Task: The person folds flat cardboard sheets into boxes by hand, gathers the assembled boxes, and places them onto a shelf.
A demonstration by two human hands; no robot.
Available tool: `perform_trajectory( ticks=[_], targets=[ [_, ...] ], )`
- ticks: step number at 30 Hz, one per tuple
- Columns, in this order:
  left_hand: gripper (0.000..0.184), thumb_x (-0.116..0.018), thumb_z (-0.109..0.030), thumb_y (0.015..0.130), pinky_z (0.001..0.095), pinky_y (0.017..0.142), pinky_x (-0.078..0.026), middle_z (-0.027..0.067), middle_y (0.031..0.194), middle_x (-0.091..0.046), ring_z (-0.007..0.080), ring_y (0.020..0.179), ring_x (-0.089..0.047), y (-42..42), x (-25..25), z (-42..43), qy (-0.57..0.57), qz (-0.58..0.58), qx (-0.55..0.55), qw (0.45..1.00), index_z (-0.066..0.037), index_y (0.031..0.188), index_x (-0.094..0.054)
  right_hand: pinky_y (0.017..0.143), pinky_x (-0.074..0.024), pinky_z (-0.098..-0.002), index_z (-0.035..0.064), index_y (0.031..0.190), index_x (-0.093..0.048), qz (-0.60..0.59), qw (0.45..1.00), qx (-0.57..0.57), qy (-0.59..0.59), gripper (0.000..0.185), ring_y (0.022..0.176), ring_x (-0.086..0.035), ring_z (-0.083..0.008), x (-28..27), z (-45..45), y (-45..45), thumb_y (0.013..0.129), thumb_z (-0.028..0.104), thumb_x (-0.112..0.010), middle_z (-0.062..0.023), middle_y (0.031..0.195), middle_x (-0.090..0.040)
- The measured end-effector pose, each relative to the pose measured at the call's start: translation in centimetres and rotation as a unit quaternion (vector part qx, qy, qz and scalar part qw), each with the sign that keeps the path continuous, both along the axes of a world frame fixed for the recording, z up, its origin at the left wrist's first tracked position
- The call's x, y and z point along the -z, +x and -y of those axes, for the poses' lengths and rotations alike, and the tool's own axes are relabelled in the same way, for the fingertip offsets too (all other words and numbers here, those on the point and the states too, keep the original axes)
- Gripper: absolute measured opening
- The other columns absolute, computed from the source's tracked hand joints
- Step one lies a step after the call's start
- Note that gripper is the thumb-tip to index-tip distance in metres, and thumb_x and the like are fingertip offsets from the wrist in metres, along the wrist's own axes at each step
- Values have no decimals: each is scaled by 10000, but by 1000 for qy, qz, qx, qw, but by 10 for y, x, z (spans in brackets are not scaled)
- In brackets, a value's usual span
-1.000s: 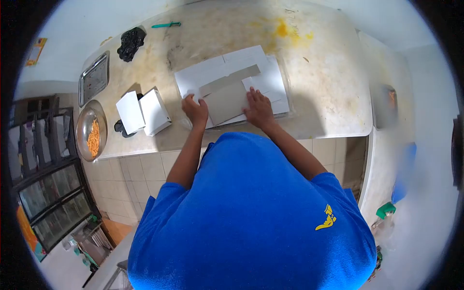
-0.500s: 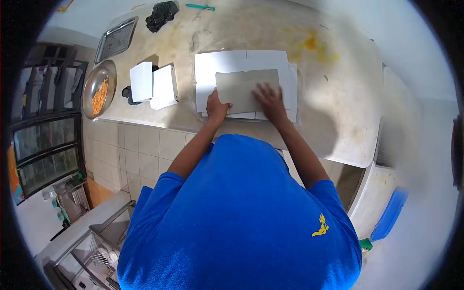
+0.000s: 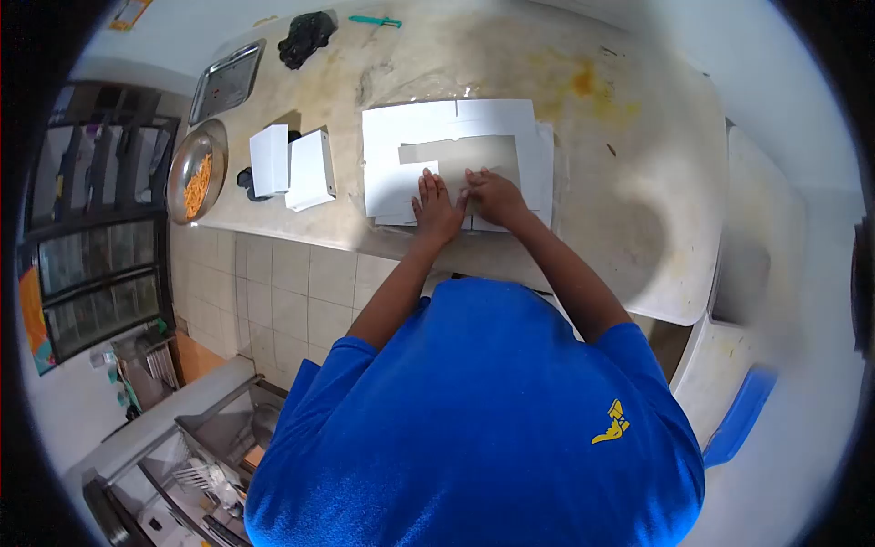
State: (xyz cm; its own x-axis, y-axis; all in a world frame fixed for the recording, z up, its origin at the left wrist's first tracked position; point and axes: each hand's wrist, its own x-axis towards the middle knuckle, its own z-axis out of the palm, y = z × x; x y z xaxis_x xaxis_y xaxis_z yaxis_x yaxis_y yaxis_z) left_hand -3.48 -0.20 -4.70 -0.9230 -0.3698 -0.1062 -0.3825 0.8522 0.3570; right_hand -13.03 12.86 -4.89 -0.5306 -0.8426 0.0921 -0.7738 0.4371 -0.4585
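White flat card sheets (image 3: 387, 128) lie stacked on plastic film near the front edge of the table. On top of them is a grey-beige card (image 3: 497, 155), partly covered by a white flap at its left. My left hand (image 3: 438, 211) rests on this flap, palm down with fingers spread. Just to its right, my right hand (image 3: 495, 198) presses on the grey card with its fingers curled. Whether anything is between those fingers is too small to tell. The hands nearly touch at the thumbs.
Two white boxes (image 3: 311, 170) stand left of the sheets, by a dark object. Farther left are a metal bowl (image 3: 211, 146) with orange strips and a metal tray (image 3: 227, 84). A black plastic bag (image 3: 306, 39) and a green knife (image 3: 375, 21) lie at the back.
The white left flap now lies over the grey card. My left hand has moved right onto it and spread flat; my right hand has shifted left and its fingers have curled in.
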Motion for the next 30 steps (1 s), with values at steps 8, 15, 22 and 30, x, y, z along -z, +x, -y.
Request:
perform_trajectory(
  ticks=[8, 15, 22, 30],
  targets=[
    [335, -616, -86, 753, 418, 722, -481, 181, 907, -630, 356, 799, -614, 12, -17, 35, 130, -237, -196, 943, -18, 1073, -543, 745, -494, -396, 125, 1035, -629, 194, 978, 79, 0, 341, 719, -657, -284, -53, 106, -46, 874, 395, -499, -134, 823, -659],
    [178, -622, -145, 761, 370, 697, -483, 157, 807, -644, 289, 767, -629, 18, 22, 84, 360, -122, -232, 896, -11, 873, -589, 688, -508, -304, 46, 917, -665, 331, 932, 137, 53, 455, 606, -658, -181, -27, 150, -54, 831, 479, -552, -81, 721, -655],
    [252, -622, -188, 801, 366, 721, -471, 156, 834, -620, 280, 785, -613, 13, 8, 90, 323, -48, -169, 930, -13, 963, -542, 611, -528, -255, -13, 898, -654, 458, 855, 240, -30, 244, 645, -644, -142, -44, 135, -52, 773, 193, -687, -74, 767, -660],
    [267, -613, -198, 808, 402, 765, -474, 175, 916, -633, 340, 903, -610, 18, 22, 107, 435, -39, -112, 893, -44, 1012, -536, 656, -554, -275, -13, 1052, -546, 583, 753, 289, -98, 337, 746, -645, -193, -43, 103, -53, 765, 79, -697, -108, 878, -639]
  ],
)
